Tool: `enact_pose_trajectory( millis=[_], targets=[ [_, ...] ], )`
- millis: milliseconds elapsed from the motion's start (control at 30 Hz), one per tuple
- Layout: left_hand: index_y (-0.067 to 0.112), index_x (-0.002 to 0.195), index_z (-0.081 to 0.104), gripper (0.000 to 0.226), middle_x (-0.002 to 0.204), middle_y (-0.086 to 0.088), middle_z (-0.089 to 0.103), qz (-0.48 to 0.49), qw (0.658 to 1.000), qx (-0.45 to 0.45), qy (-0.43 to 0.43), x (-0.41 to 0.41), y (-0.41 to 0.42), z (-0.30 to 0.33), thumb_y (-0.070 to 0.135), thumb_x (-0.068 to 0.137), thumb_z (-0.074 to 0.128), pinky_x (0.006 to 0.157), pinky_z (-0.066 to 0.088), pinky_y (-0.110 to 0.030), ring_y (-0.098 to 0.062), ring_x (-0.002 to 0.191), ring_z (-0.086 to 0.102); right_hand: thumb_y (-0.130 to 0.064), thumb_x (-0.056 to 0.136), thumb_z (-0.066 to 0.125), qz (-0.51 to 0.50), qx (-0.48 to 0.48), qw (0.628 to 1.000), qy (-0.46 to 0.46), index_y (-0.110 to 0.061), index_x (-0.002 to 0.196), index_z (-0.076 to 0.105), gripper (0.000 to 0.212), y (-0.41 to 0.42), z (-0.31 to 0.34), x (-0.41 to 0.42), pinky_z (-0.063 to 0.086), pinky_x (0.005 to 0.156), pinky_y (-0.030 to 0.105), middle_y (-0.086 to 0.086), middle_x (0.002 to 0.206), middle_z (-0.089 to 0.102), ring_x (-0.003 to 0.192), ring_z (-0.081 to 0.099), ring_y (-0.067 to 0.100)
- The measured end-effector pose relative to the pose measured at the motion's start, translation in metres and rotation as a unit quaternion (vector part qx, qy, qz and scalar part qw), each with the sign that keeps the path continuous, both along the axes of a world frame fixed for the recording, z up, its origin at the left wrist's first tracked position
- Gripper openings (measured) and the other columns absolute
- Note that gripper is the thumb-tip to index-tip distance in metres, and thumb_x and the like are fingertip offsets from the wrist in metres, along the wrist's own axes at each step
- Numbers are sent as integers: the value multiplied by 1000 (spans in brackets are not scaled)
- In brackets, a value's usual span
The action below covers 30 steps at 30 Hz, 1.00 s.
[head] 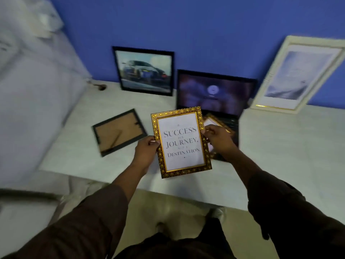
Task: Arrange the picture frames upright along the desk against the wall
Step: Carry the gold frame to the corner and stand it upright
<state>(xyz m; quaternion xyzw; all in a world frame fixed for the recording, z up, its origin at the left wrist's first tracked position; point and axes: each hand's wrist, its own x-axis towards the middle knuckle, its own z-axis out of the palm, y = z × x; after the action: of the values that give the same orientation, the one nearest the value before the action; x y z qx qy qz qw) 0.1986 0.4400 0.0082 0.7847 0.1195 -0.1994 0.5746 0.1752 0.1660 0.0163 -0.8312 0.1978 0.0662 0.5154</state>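
Background: blue wall (214, 25) behind white desk (280, 146).
Gold frame (180, 142): held above desk, print facing up.
Left grip (146, 151): pinching frame's left edge.
Right grip (217, 136): pinching frame's right edge.
Car frame (144, 71): upright against wall.
White frame (296, 74): leaning, tilted, on wall.
Black frame (118, 131): face down on desk.
Laptop (214, 92): open, behind gold frame.

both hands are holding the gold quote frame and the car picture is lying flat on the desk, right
Not quite. In the head view the car picture stands upright against the blue wall. Both the left hand and right hand do hold the gold quote frame.
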Motion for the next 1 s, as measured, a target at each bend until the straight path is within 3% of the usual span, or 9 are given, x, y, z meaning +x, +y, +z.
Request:
enact_pose_trajectory(
  millis=[133,233,333,467,633,833,1000],
  targets=[
    [20,84,72,20,91,-6,73,65,997,7,-42,3,92,36,10,94,57,83,50,-38,-24,84,64,-23,96,64,75,20,997,-27,-24,86,71,12,96,30,42,53,70,32,-4,82,75,74,68,17],
    [16,88,74,15,93,-10,76,115,991,10,-65,9,147,51,13,91,61,85,58,-45,-32,91,71,-24,97,64,136,7,990,-47,-28,85,70,14,149,45,72,51,68,29,-2,83,75,76,71,20],
    [11,92,74,13,90,-13,75,161,984,20,-78,9,181,61,11,92,61,78,55,-38,-25,80,67,-26,96,65,189,-10,980,-60,-32,84,67,15,185,56,99,47,67,26,-3,82,74,77,71,15],
    [17,92,75,13,86,-3,76,214,973,21,-84,13,207,69,12,92,63,83,53,-36,-21,84,69,-32,96,63,234,-17,969,-76,-28,95,71,9,220,68,128,56,79,34,-1,88,76,83,73,16],
    [19,83,74,13,85,-1,76,263,959,40,-94,31,226,74,15,91,65,84,55,-37,-18,83,71,-35,98,58,268,-16,960,-80,-27,89,70,17,255,68,174,56,82,42,-1,86,75,86,72,25],
    [21,87,76,11,85,1,79,312,944,63,-84,54,250,66,18,90,66,88,59,-44,-20,87,74,-37,97,53,316,-9,946,-75,-33,102,71,19,291,56,221,57,91,48,-7,100,75,95,70,15],
    [16,85,76,14,79,0,77,330,937,63,-97,72,266,69,9,91,65,78,56,-30,-17,82,72,-40,95,51,339,-22,937,-81,-34,109,71,25,322,57,254,57,90,48,-8,103,75,96,69,14]
  ],
)
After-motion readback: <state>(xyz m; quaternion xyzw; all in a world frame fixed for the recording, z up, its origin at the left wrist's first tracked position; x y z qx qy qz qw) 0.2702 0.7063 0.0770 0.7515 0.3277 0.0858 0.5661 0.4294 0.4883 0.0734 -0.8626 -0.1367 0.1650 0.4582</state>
